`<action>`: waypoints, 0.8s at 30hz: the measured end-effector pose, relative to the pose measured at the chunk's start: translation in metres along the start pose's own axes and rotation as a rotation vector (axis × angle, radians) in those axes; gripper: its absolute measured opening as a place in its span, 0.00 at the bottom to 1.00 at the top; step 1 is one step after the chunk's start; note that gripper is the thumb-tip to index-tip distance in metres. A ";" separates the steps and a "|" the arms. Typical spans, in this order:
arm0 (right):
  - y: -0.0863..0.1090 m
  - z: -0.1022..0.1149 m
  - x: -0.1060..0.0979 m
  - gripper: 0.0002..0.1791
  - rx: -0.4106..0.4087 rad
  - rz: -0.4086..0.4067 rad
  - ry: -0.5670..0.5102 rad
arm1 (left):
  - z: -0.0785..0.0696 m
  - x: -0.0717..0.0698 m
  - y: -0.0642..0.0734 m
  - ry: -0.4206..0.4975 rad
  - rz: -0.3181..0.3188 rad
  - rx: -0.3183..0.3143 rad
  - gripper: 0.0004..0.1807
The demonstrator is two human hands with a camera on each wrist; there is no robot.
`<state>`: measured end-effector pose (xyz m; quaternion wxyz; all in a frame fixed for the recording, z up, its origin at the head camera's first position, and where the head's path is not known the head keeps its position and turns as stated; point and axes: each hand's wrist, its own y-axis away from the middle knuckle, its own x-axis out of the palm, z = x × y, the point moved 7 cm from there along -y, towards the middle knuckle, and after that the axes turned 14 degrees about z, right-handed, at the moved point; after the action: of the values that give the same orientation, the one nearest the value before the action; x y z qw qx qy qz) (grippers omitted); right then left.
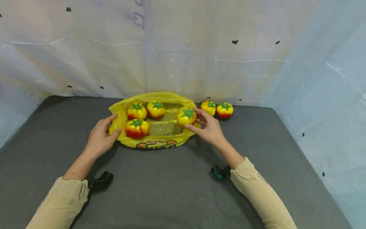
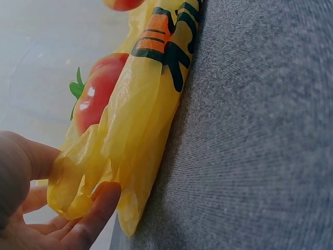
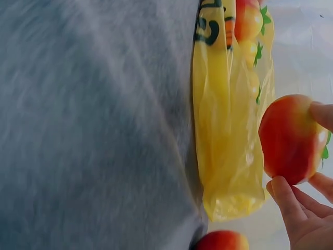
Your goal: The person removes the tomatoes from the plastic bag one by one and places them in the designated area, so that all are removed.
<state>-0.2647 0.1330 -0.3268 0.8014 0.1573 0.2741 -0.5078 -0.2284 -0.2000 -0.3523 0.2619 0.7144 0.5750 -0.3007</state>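
A yellow plastic bag [image 1: 160, 143] lies with its mouth spread open, black and orange print on its near side. My left hand [image 1: 100, 136] holds the bag's left rim, thumb and fingers on either side of the film [image 2: 78, 182]. Inside, toward the left, sit three glossy red-and-yellow toy tomatoes, among them a front tomato [image 1: 137, 128], each with a green star-shaped top. My right hand [image 1: 211, 128] grips another tomato [image 1: 186, 116] between thumb and fingers over the bag's right end. In the right wrist view, this held tomato [image 3: 292, 139] is above the bag's rim.
Two more tomatoes, a left one [image 1: 208, 108] and a right one [image 1: 224, 110], rest right of the bag near the back edge. The dark grey table [image 1: 160, 190] is backed by a pale plastic sheet [image 1: 183, 57]. Another sheet [image 1: 328, 105] hangs along the right side.
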 end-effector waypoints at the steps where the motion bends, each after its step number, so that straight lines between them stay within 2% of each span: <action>1: 0.001 -0.001 -0.002 0.37 0.006 -0.001 0.004 | 0.000 0.000 0.000 -0.001 0.001 0.000 0.31; 24: 0.028 -0.023 -0.040 0.40 0.111 -0.072 0.064 | -0.001 -0.001 -0.004 -0.020 0.021 -0.009 0.32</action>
<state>-0.2592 0.1863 -0.3221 0.7634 0.2076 0.2765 -0.5455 -0.2323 -0.1992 -0.3511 0.2737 0.7162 0.5662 -0.3026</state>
